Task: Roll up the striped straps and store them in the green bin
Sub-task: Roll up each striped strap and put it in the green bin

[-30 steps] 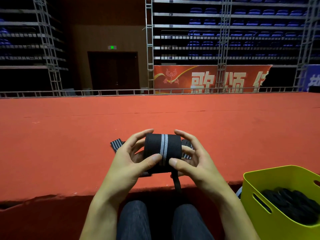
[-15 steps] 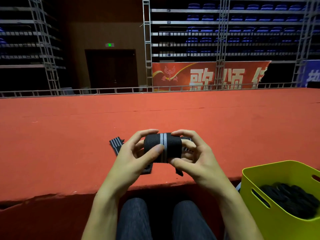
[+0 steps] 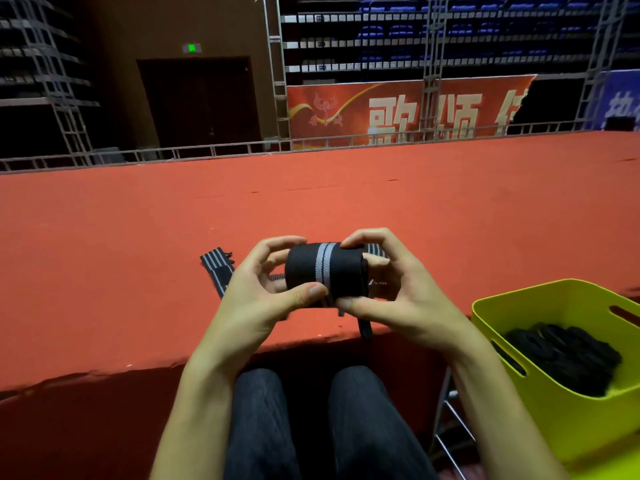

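Behind roll (image 3: 325,271): 2nd strap (image 3: 216,268) on carpet (image 3: 311,202).

Red banner (image 3: 398,110); dark doorway (image 3: 199,102); blue seats (image 3: 450,29)

Black strap (image 3: 323,271) with grey stripes, yellow-green bin (image 3: 540,403), red carpet (image 3: 311,202)

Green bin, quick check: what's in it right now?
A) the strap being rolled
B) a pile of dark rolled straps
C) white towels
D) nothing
B: the green bin at the person's right holds a dark heap of rolled straps, while the strap being rolled is gripped by the left hand and right hand above the red carpet edge.
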The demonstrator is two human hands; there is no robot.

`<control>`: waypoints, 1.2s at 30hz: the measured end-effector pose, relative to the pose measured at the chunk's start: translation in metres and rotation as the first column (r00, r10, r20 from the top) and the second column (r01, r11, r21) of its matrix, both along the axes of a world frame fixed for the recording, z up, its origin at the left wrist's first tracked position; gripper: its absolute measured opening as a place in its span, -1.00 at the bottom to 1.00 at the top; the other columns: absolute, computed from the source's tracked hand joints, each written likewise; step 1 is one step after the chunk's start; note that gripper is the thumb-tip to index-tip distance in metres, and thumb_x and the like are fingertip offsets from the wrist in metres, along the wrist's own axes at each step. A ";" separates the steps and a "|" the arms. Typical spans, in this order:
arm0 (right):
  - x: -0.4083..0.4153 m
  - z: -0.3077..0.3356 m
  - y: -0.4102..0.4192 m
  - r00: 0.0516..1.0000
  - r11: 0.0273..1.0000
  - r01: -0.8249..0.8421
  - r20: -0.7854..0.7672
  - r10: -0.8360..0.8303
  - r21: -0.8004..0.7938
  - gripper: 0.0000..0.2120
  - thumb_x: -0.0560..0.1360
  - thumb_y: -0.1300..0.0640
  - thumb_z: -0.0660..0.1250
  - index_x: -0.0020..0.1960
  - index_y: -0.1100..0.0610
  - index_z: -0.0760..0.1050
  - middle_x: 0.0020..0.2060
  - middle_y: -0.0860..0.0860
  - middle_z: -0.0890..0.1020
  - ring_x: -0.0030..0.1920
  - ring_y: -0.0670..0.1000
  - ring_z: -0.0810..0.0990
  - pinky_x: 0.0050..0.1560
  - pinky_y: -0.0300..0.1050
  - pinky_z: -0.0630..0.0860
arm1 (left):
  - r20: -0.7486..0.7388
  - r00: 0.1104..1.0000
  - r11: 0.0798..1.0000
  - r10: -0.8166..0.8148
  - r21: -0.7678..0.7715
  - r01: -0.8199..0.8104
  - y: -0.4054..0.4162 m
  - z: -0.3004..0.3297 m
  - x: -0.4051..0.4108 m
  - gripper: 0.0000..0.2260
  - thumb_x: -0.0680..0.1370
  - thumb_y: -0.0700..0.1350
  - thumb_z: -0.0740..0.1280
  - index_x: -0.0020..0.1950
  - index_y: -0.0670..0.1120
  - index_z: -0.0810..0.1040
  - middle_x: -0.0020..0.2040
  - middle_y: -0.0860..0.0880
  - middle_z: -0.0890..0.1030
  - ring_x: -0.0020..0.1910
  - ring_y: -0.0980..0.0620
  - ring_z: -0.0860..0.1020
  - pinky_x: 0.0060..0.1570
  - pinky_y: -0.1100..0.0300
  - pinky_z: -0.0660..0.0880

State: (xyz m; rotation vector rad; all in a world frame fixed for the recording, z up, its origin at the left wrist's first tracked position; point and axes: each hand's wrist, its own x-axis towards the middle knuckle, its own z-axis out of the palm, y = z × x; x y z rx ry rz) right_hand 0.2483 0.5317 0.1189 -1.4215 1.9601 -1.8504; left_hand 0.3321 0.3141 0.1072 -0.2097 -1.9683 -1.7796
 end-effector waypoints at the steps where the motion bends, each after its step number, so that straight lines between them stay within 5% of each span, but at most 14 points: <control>1: -0.004 -0.003 0.001 1.000 1.000 0.007 0.006 -0.007 -0.003 -0.42 0.52 0.40 0.54 0.39 0.04 0.39 0.04 0.25 0.67 -0.07 0.11 0.64 0.05 0.21 0.62 | -0.007 1.000 0.999 -0.011 0.032 0.012 0.002 -0.003 -0.006 -0.40 0.38 -0.05 0.67 0.38 0.01 0.57 0.27 -0.13 0.71 0.09 -0.19 0.73 0.12 -0.46 0.54; 4: -0.020 -0.007 0.010 0.998 0.998 0.056 0.016 -0.056 0.012 -0.41 0.51 0.41 0.54 0.38 0.01 0.39 0.05 0.28 0.67 -0.07 0.14 0.65 0.05 0.23 0.62 | 0.008 0.999 0.997 -0.048 0.054 0.048 0.011 -0.010 -0.028 -0.44 0.43 -0.13 0.64 0.39 -0.07 0.55 0.22 -0.17 0.71 0.06 -0.11 0.73 0.08 -0.11 0.65; 7: -0.034 -0.008 0.024 0.993 0.993 0.115 0.037 -0.115 0.001 -0.42 0.50 0.44 0.52 0.35 0.00 0.41 0.02 0.31 0.67 -0.13 0.11 0.65 -0.03 0.11 0.63 | 0.023 0.997 0.996 -0.070 0.053 0.069 0.029 -0.009 -0.053 -0.41 0.48 -0.27 0.62 0.45 -0.11 0.48 0.13 -0.18 0.69 -0.17 0.06 0.72 -0.19 0.27 0.62; 11: -0.055 -0.009 0.056 0.973 0.974 0.229 0.034 -0.228 0.001 -0.41 0.48 0.44 0.52 0.32 -0.04 0.41 -0.04 0.26 0.68 -0.18 0.04 0.57 -0.10 -0.05 0.54 | 0.004 0.993 0.991 -0.117 0.059 0.116 0.059 -0.015 -0.096 -0.32 0.41 -0.04 0.64 0.48 0.05 0.48 0.33 -0.21 0.65 0.20 -0.18 0.72 0.10 -0.02 0.69; 13: -0.067 -0.010 0.079 0.951 0.951 0.309 0.018 -0.309 0.020 -0.40 0.47 0.41 0.53 0.33 -0.05 0.41 -0.06 0.20 0.69 -0.18 0.03 0.55 -0.10 -0.05 0.52 | 0.005 0.988 0.985 -0.152 0.080 0.151 0.080 -0.021 -0.121 -0.33 0.39 0.00 0.62 0.47 0.01 0.50 0.35 -0.16 0.64 0.28 -0.10 0.68 0.15 0.05 0.66; 16: -0.085 -0.015 0.120 0.911 0.910 0.411 0.027 -0.412 0.053 -0.41 0.46 0.40 0.54 0.33 -0.02 0.42 -0.06 0.14 0.68 -0.16 0.02 0.58 -0.11 -0.03 0.55 | 0.045 0.970 0.968 -0.238 0.088 0.233 0.124 -0.032 -0.158 -0.38 0.42 0.00 0.58 0.45 -0.06 0.51 0.27 0.00 0.71 0.22 0.07 0.68 0.13 0.20 0.62; 21: -0.117 -0.031 0.192 0.831 0.837 0.532 0.110 -0.545 0.131 -0.43 0.47 0.39 0.55 0.33 0.02 0.42 -0.04 0.13 0.70 -0.20 -0.06 0.58 -0.20 -0.19 0.53 | 0.142 0.912 0.922 -0.386 0.078 0.378 0.192 -0.049 -0.217 -0.46 0.53 -0.09 0.60 0.46 -0.04 0.51 0.32 -0.07 0.67 0.08 0.09 0.74 0.10 0.13 0.67; 26: -0.140 -0.038 0.255 0.742 0.737 0.626 0.098 -0.664 0.256 -0.44 0.45 0.38 0.56 0.30 0.01 0.43 -0.08 -0.01 0.71 -0.21 -0.13 0.58 -0.21 -0.32 0.50 | 0.201 0.844 0.860 -0.497 -0.012 0.510 0.250 -0.063 -0.263 -0.47 0.54 -0.01 0.58 0.46 0.07 0.48 0.33 -0.04 0.63 -0.06 -0.06 0.77 0.05 0.01 0.70; 32: -0.157 -0.051 0.306 0.728 0.623 0.595 -0.012 -0.686 0.507 -0.37 0.43 0.17 0.62 0.36 -0.08 0.37 -0.03 -0.01 0.70 -0.07 0.12 0.67 -0.08 0.16 0.63 | 0.174 0.864 0.854 -0.473 -0.152 0.498 0.274 -0.090 -0.290 -0.47 0.53 0.03 0.58 0.45 0.14 0.49 0.24 0.07 0.65 -0.07 -0.01 0.75 0.11 0.00 0.68; 36: -0.161 -0.066 0.316 0.803 0.485 0.463 -0.120 -0.584 0.742 -0.40 0.40 0.00 0.59 0.30 -0.19 0.34 -0.09 -0.04 0.67 -0.15 0.04 0.63 -0.10 0.22 0.59 | 0.115 0.913 0.882 -0.392 -0.234 0.409 0.276 -0.106 -0.295 -0.55 0.58 0.00 0.55 0.44 0.10 0.52 0.19 0.09 0.68 -0.02 -0.02 0.73 0.08 0.20 0.62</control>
